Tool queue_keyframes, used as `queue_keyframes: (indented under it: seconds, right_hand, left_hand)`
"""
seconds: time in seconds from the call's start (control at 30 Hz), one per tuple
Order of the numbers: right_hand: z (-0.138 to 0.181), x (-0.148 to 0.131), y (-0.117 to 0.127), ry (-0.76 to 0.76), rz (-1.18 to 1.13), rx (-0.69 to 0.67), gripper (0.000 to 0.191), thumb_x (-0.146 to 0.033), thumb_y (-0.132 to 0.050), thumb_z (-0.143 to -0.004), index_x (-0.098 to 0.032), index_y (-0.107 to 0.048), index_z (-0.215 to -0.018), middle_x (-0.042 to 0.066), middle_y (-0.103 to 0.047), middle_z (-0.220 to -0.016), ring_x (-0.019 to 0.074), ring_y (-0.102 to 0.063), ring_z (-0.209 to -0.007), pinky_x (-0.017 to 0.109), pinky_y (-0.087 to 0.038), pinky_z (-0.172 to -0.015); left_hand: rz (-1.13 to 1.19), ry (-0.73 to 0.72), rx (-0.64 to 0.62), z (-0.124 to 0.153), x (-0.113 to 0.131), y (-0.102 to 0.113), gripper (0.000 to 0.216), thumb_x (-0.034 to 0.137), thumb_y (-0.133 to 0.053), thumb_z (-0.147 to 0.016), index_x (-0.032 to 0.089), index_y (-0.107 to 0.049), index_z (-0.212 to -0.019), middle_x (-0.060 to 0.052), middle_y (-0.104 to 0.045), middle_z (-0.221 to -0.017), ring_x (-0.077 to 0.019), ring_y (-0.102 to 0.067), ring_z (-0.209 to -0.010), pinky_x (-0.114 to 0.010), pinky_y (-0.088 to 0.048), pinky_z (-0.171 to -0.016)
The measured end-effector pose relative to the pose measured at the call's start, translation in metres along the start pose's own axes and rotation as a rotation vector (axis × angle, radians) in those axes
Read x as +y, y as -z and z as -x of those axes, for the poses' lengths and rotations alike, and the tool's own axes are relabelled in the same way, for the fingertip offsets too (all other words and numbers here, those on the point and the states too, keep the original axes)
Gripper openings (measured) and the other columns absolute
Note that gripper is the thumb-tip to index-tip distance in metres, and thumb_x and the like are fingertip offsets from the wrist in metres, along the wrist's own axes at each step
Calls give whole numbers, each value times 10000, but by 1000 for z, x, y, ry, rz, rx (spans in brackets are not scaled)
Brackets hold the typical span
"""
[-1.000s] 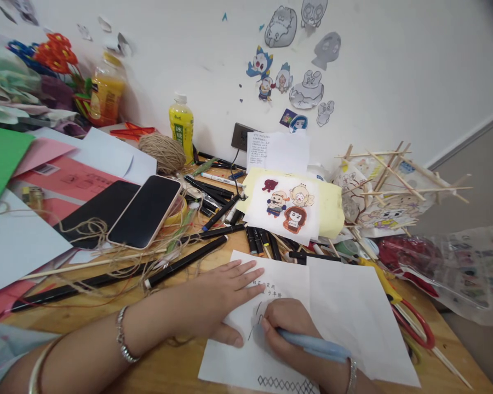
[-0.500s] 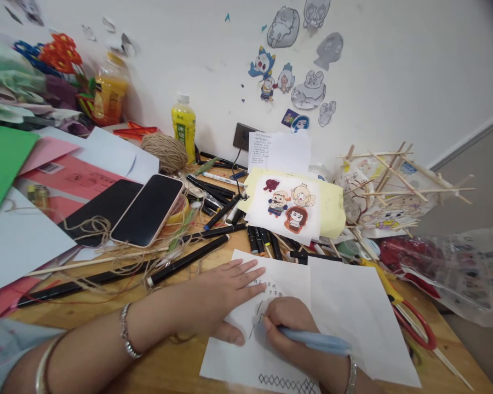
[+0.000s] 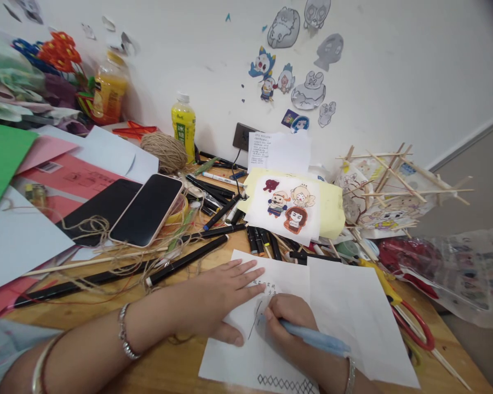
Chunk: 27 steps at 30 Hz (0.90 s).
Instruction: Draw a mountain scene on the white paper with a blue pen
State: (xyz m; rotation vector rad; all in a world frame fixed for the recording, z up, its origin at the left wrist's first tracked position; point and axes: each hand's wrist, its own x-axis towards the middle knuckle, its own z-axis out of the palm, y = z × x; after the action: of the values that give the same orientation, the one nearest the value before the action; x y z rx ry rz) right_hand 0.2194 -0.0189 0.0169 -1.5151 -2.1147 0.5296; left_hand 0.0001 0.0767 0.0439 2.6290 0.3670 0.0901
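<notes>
A folded white sheet of paper (image 3: 345, 317) lies on the wooden table. Its left half bears a few handwritten characters, some short curved lines and a row of criss-cross diamonds along the bottom. My left hand (image 3: 217, 298) rests flat with fingers spread over the left edge of that half. My right hand (image 3: 290, 317) is closed round a light-blue pen (image 3: 316, 337). The pen's tip points at the drawn lines, and its front end is partly hidden by my fingers.
Left of the paper lie a black marker (image 3: 187, 260), a phone (image 3: 145, 210) and loose twine (image 3: 107, 227). Behind are several markers, a sheet of cartoon figures (image 3: 287, 210) and a yellow bottle (image 3: 183, 126). Scissors (image 3: 414, 325) and a stick frame (image 3: 394, 189) are at right.
The drawn line on the paper has grown longer and more continuous. My right hand has shifted slightly upward with the pen; my left hand stays in place.
</notes>
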Motion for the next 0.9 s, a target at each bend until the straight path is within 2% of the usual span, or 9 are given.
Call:
queue_keyframes:
  seconds: [0.13, 0.27, 0.47, 0.6, 0.73, 0.83, 0.9]
  right_hand:
    - [1, 2, 0, 38, -21, -35, 308, -255, -475, -937, -223, -415, -636, -21, -537, -646, 141, -514, -611, 265, -392, -623]
    - [1, 5, -2, -13, 2, -16, 305, -256, -475, -939, -222, -420, -641, -23, -524, -639, 140, -497, -599, 268, -373, -598]
    - [0, 0, 0, -29, -11, -17, 310, -260, -476, -937, -220, -418, -635, -22, -531, -643, 141, -510, -615, 266, -386, -608]
    - [-1, -3, -1, -25, -71, 16, 312, -261, -477, -925, -222, -419, -621, -21, -533, -631, 142, -500, -593, 272, -397, -598]
    - [-4, 3, 0, -102, -269, 145, 373, -336, -516, -921, -227, -399, -584, -31, -504, -564, 139, -482, -541, 262, -391, -539]
    - [-10, 6, 9, -196, -473, 313, 364, -406, -543, -936, -226, -476, -627, -29, -523, -568, 146, -496, -540, 264, -427, -542]
    - [-13, 6, 15, -198, -573, 368, 328, -457, -570, -929, -222, -550, -701, -15, -562, -606, 153, -518, -552, 270, -445, -544]
  left_hand:
    - [-28, 26, -45, -1, 1, 2, 851, 589, -682, -855, 143, -383, -1515, -188, -243, -1594, -359, -200, -1489, -523, -174, -1209]
    - [-53, 37, -74, -2, 3, 4, 858, 578, -686, -856, 131, -373, -1518, -199, -222, -1595, -369, -198, -1487, -534, -183, -1204]
    - [-12, -6, 17, 0, 1, 0, 840, 593, -692, -845, 131, -423, -1493, -212, -282, -1577, -372, -240, -1474, -520, -195, -1207]
    - [-10, 7, 3, -1, 1, 0, 835, 603, -669, -857, 134, -414, -1499, -213, -266, -1577, -378, -235, -1473, -542, -190, -1204]
    - [-6, 30, -45, -2, 3, 4, 848, 583, -671, -865, 109, -388, -1508, -217, -225, -1582, -385, -208, -1475, -551, -193, -1201]
    - [-17, 44, -70, -3, 3, 7, 856, 575, -663, -875, 113, -350, -1524, -208, -181, -1591, -382, -172, -1481, -558, -186, -1200]
    - [-34, 56, -102, -3, 4, 9, 866, 579, -654, -880, 122, -320, -1536, -199, -159, -1595, -378, -155, -1484, -560, -182, -1200]
